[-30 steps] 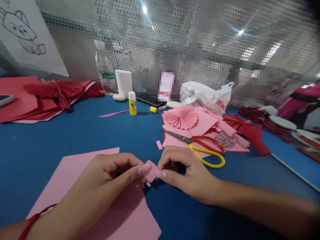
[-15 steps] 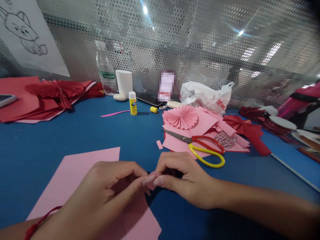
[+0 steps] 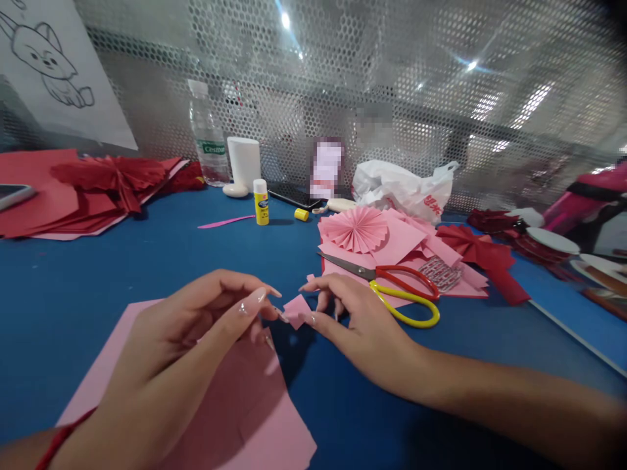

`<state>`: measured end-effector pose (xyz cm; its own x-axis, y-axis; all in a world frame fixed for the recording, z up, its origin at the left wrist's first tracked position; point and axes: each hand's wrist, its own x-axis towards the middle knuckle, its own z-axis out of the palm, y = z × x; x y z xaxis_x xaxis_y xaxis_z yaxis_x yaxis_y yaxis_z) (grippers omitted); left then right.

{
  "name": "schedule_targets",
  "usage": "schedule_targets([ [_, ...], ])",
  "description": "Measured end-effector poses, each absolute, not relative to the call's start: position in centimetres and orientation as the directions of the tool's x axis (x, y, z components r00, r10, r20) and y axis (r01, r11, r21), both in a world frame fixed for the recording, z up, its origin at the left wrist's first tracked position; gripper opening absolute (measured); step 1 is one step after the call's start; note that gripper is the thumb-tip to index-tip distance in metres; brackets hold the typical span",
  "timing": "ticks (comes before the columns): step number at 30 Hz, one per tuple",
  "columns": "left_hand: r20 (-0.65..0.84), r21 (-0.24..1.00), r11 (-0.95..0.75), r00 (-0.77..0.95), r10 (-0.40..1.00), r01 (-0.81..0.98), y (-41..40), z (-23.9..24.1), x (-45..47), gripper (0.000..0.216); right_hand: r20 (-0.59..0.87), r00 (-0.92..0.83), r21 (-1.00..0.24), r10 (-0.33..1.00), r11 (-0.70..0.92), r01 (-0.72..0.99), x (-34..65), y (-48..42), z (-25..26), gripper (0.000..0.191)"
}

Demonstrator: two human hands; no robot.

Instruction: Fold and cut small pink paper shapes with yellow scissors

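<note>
- And there, to the left of the scissors and nearer the person, was the small pink paper piece, up off the blue tabletop.
- The right hand, just on the near side of the scissors, had it! Thumb on the paper's near corner, index finger reaching out above it.
- Now the left hand, further left of the scissors: fingers loosely bent, thumb standing apart from the paper. Whether a left fingertip touched the piece's edge was hard to tell from this angle.
- Beneath that left hand, left of the scissors and closer in, lay the large pink sheet, flat.
- Under the scissors' blades, a pink paper pile; just beyond them, the pleated pink fan, spread wide.
- Beyond the scissors and to the left, the glue stick stood upright, its yellow cap lying beside it on the scissors' side.
- Right of the scissors, beyond the handles: folded red paper.
</note>
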<state>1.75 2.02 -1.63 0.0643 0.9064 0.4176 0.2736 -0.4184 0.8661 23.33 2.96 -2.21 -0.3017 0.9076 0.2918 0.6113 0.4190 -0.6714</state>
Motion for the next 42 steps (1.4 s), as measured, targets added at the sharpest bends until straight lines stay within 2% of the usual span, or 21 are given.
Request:
schedule_targets([
  [2,0.389,0.895,-0.388,0.038,0.920,0.221,2.2,-1.8,1.7,0.007,0.413,-0.334,-0.540,0.847,0.524,0.659,23.2,2.6,-2.2,0.035],
  [4,0.331,0.929,-0.330,0.024,0.943,0.170,2.3,-2.2,1.5,0.007,0.515,-0.488,-0.311,0.704,0.684,0.659,23.1,2.1,-2.3,0.043],
  [6,0.278,0.952,-0.280,0.035,0.960,0.125,2.3,-2.4,1.4,0.010,0.494,-0.649,-0.108,0.578,0.782,0.614,23.0,1.9,-2.3,0.048],
  [7,0.273,0.955,-0.276,0.041,0.961,0.110,2.4,-2.5,1.4,0.010,0.441,-0.703,-0.061,0.559,0.799,0.598,23.0,1.9,-2.3,0.051],
  [11,0.324,0.942,-0.325,0.032,0.946,0.082,2.6,-2.1,1.8,0.008,0.219,-0.772,-0.048,0.597,0.797,0.602,23.3,2.2,-2.0,0.061],
  [17,0.144,0.989,-0.147,0.066,0.987,0.033,2.2,-1.9,1.7,0.009,0.178,-0.819,0.035,0.546,0.828,0.560,23.7,2.0,-1.3,0.074],
  [23,0.170,0.980,-0.179,0.104,0.980,0.083,2.1,-1.6,1.7,0.006,0.233,-0.809,0.141,0.539,0.805,0.576,23.7,1.9,-1.0,0.077],
  [26,0.141,0.989,-0.146,0.119,0.983,0.035,2.2,-1.3,2.1,0.004,0.253,-0.828,0.181,0.501,0.816,0.549,23.5,1.5,-1.1,0.080],
  [31,0.187,0.979,-0.196,0.145,0.972,0.049,2.2,-1.0,2.3,0.005,0.218,-0.815,0.093,0.536,0.820,0.564,23.1,1.7,-1.6,0.077],
  [34,0.192,0.979,-0.199,0.151,0.970,0.038,2.1,-1.0,2.2,0.006,0.316,-0.773,0.127,0.551,0.782,0.610,22.6,1.5,-2.2,0.070],
  [37,0.142,0.989,-0.146,0.144,0.979,0.014,2.0,-1.1,2.1,0.004,0.416,-0.763,0.118,0.494,0.803,0.584,22.4,1.1,-2.6,0.065],
  [40,0.070,0.997,-0.067,0.164,0.984,-0.026,2.1,-1.2,2.2,0.008,0.403,-0.777,0.058,0.484,0.834,0.549,22.4,1.2,-2.7,0.055],
  [42,0.067,0.997,-0.071,0.174,0.983,0.016,2.3,-1.1,2.2,0.010,0.404,-0.771,0.070,0.491,0.824,0.562,22.5,1.4,-2.7,0.048],
])
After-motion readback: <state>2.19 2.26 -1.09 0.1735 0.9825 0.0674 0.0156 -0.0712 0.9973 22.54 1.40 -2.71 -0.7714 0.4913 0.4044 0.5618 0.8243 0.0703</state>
